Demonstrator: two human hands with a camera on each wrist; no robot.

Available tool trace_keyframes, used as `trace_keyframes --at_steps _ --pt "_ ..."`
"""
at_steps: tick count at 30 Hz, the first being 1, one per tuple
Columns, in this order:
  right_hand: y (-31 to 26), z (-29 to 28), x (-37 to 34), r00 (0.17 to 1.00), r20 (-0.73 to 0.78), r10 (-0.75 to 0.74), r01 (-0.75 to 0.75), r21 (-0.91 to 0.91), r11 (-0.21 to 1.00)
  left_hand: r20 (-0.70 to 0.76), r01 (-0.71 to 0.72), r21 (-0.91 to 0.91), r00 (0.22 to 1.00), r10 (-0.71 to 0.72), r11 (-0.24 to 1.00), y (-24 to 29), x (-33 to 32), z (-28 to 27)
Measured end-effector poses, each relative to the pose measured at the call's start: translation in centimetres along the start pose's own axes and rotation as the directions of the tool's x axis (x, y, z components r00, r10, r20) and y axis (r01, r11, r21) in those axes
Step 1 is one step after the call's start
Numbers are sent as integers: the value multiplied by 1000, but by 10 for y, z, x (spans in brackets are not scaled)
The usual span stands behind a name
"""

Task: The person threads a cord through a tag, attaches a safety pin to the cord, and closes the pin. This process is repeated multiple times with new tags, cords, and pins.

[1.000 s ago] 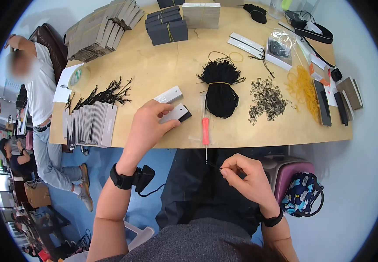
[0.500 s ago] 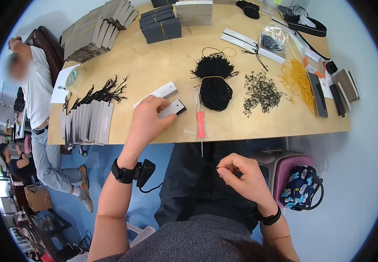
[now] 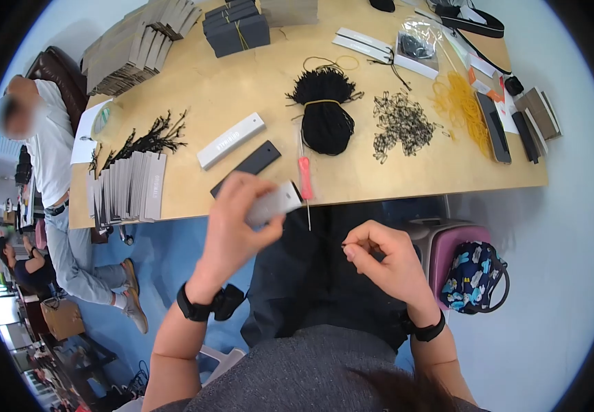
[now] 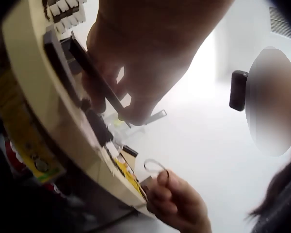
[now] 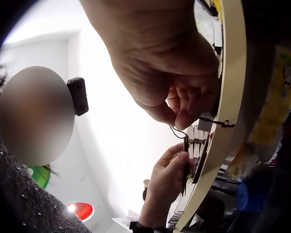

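My left hand (image 3: 238, 213) holds a light grey hang tag (image 3: 275, 204) between thumb and fingers, over the table's front edge. The tag has a hole near its right end and a dark underside. Just behind it lie a dark tag (image 3: 247, 168) and a light grey lettered stack of tags (image 3: 232, 141). My right hand (image 3: 383, 261) is in front of the table, pinching a thin black cord (image 5: 177, 132) by thumb and fingertips; the cord's loop shows in the left wrist view. A red-handled hook tool (image 3: 304, 177) lies between the hands, its metal shaft overhanging the edge.
Behind the tool sits a banded bundle of black cords (image 3: 328, 127), beside a pile of small wire pins (image 3: 403, 127) and yellow rubber bands (image 3: 462, 103). Finished-looking corded tags (image 3: 129, 189) lie at left. Stacked cards (image 3: 135, 51) and a phone (image 3: 493, 127) flank the table.
My left hand has lifted a grey tag off the pile and brought it toward the table edge, uncovering the dark tag. My right hand keeps its pinch on the cord. The head view has shifted.
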State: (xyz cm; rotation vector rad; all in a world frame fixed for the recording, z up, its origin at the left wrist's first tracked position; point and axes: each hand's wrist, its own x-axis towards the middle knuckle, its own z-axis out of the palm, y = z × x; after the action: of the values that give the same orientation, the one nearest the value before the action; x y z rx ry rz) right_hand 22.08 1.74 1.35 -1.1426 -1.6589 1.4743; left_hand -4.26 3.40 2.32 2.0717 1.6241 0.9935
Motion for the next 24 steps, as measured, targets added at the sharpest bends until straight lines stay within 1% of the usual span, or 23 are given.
trace_keyframes --at_steps 2,3,5,6,8,9,11,12,13,14,16,18,20,21,22,23,24 --pt "0 -2 1 1000 -17 12 -12 23 1000 69 -5 -110 998 13 994 5 -23 15" --pt "3 -3 0 1000 -9 24 -24 30 999 72 -4 -115 997 13 993 3 -31 23" --pt "5 -2 0 1000 0 27 -27 30 999 57 49 -191 998 -39 980 -1 -45 36" --pt "5 0 1 1000 11 27 -27 30 999 57 52 -192 997 -41 980 0 -49 39" --pt "6 5 3 1000 17 24 -25 32 999 21 110 -219 994 -108 970 1 -54 43" --pt "6 8 4 1000 22 19 -20 36 999 20 113 -221 994 -111 969 -1 -56 45" --pt "7 13 8 999 34 26 -27 36 999 -45 -10 -149 999 3 989 -5 -59 48" --pt "8 15 9 999 42 30 -32 39 999 -46 -9 -150 999 2 989 -6 -59 49" --pt "10 17 11 999 42 32 -34 38 999 -69 -39 -141 997 29 989 -7 -58 51" --pt "11 20 13 1000 23 12 -13 15 1000 -92 -67 -130 994 55 989 -8 -57 53" --pt "13 24 16 1000 11 -5 5 -9 1000 -93 -64 -122 994 52 991 -13 -57 59" --pt "14 28 19 993 -71 -97 89 -108 990 -94 -67 -116 994 56 991 -14 -59 64" --pt "18 32 21 988 -95 -124 109 -147 983 -51 7 -121 999 -14 993 -12 -63 67" --pt "22 35 22 981 -120 -150 127 -182 975 -49 4 -125 999 -10 992 -12 -61 68" --pt "27 38 23 982 -122 -147 123 -182 975 -22 44 -163 999 -49 986 -11 -59 67" --pt "34 42 26 965 -156 -209 167 -245 955 3 88 -198 996 -89 976 -10 -58 66" --pt "38 45 28 944 -184 -275 211 -308 928 1 91 -197 996 -93 976 -10 -55 63"
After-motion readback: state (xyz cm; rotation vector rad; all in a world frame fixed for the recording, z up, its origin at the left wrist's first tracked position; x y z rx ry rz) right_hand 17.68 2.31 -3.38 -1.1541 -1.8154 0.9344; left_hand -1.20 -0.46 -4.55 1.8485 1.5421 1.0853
